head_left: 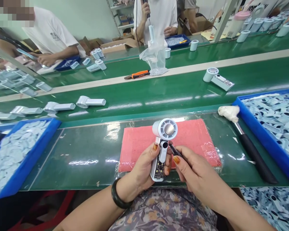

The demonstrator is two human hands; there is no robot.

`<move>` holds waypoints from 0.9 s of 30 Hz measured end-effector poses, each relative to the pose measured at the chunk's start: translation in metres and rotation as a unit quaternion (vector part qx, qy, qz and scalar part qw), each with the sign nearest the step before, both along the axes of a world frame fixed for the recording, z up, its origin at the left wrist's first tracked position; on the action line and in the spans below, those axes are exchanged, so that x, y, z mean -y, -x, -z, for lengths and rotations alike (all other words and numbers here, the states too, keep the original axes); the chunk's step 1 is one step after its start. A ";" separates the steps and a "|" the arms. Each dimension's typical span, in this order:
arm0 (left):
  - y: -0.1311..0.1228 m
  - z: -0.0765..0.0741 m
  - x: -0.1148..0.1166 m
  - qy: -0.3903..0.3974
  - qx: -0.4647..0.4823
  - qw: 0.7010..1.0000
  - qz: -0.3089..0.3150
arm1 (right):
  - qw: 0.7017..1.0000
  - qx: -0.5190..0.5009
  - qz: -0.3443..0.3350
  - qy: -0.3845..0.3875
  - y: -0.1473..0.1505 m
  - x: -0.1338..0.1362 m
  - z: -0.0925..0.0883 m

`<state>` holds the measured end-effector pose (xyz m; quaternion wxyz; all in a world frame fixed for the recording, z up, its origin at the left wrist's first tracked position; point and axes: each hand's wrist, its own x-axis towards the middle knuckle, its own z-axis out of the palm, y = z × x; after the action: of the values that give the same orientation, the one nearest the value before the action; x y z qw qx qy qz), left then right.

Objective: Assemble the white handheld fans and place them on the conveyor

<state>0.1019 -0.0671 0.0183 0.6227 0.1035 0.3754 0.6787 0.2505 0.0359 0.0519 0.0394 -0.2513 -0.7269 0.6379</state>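
Observation:
My left hand [143,168] is wrapped round the handle of a pale blue handheld fan [165,129], held upright with its round head at the top. Part of the handle is open, and a dark circuit board [160,168] shows in its lower half. A small light-coloured cover piece [163,154] with a black round spot lies over the upper handle. My right hand [198,170] pinches a slim dark tool [175,150], its tip close beside the handle just under the fan head; its exact kind is unclear. Beneath both hands lies a red pad [135,144] wrapped in clear plastic.
Blue trays of pale parts stand at left [40,150] and right [257,136]. A black-handled hammer [251,150] with a wrapped head lies at right. Beyond, a green conveyor [139,96] carries fans; orange pliers [139,74] and a plastic bag [156,59] lie past it. Co-workers sit opposite.

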 end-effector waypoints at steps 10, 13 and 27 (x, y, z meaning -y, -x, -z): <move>-0.002 -0.003 -0.004 0.014 -0.018 1.000 0.001 | 1.000 -0.005 -0.005 -0.020 -0.003 -0.003 -0.003; -0.002 -0.005 -0.005 0.018 -0.034 0.999 -0.002 | 1.000 0.001 -0.007 -0.025 -0.004 -0.004 -0.003; -0.003 0.005 -0.005 0.006 -0.145 0.989 -0.022 | 0.999 -0.013 0.018 -0.029 -0.004 -0.003 0.007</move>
<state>0.1050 -0.0618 0.0131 0.5475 0.1888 0.4678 0.6677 0.2548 0.0389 0.0450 0.0678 -0.2549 -0.7399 0.6189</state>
